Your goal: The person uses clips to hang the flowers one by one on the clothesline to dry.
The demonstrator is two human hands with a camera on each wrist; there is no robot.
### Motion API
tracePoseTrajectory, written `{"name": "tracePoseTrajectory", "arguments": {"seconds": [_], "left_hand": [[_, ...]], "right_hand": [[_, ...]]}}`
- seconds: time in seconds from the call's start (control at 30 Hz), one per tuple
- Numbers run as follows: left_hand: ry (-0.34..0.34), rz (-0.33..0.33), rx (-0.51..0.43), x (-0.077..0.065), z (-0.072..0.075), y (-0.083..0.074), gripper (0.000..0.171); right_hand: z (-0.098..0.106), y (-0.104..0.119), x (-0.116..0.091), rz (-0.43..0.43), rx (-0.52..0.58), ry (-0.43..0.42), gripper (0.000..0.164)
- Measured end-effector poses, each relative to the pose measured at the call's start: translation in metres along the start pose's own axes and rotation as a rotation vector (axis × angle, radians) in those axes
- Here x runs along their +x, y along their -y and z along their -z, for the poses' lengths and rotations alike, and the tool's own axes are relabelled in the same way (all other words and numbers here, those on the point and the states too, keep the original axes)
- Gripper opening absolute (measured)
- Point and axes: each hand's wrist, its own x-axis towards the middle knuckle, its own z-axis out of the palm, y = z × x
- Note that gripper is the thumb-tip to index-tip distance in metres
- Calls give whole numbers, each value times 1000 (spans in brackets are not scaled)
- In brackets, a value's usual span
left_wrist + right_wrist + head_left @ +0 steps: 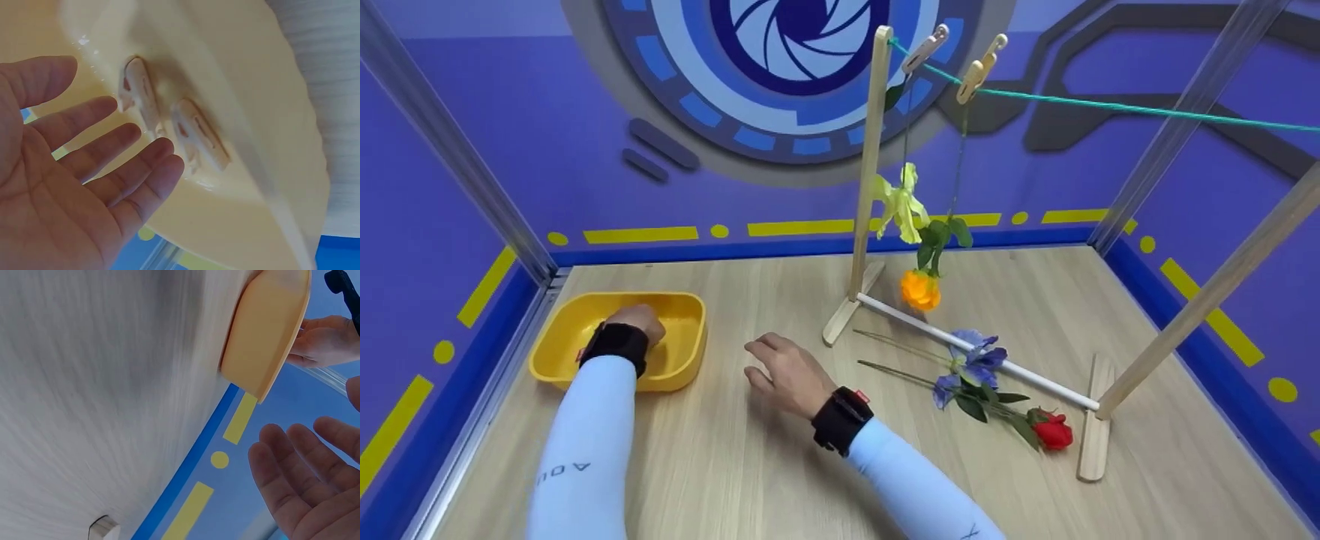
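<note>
My left hand (637, 321) reaches down into the yellow plastic tub (695, 352). In the left wrist view its fingers are spread, near two wooden clothespins (143, 95) (199, 135) lying on the tub floor; nothing is gripped. My right hand (793, 373) hovers over the table between tub and rack, fingers loosely bent and holding nothing. On the green cord (1072, 100), one clothespin (926, 49) holds a yellow-green flower (901, 204) upside down, and another clothespin (973, 79) holds an orange flower (921, 289). A red rose (1051, 431) and a blue-purple flower (979, 361) lie on the table.
The wooden rack has a left post (871, 165), a right post (1207, 300) and a white bottom bar (1020, 373). Wooden feet (1093, 442) stick out on the table (720, 465). Purple panels (585, 150) wall in the back and sides.
</note>
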Motion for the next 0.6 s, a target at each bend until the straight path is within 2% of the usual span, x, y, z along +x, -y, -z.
{"name": "tracePoseTrajectory", "arguments": {"seconds": [0.17, 0.4, 0.6], "left_hand": [[7, 25, -28, 1, -3, 1, 20], [17, -3, -9, 4, -4, 0, 19], [-23, -19, -22, 10, -10, 4, 16]], "right_hand": [[-3, 3, 1, 5, 4, 17, 29], [-4, 3, 0, 7, -5, 26, 29], [-3, 1, -1, 6, -6, 24, 30]]}}
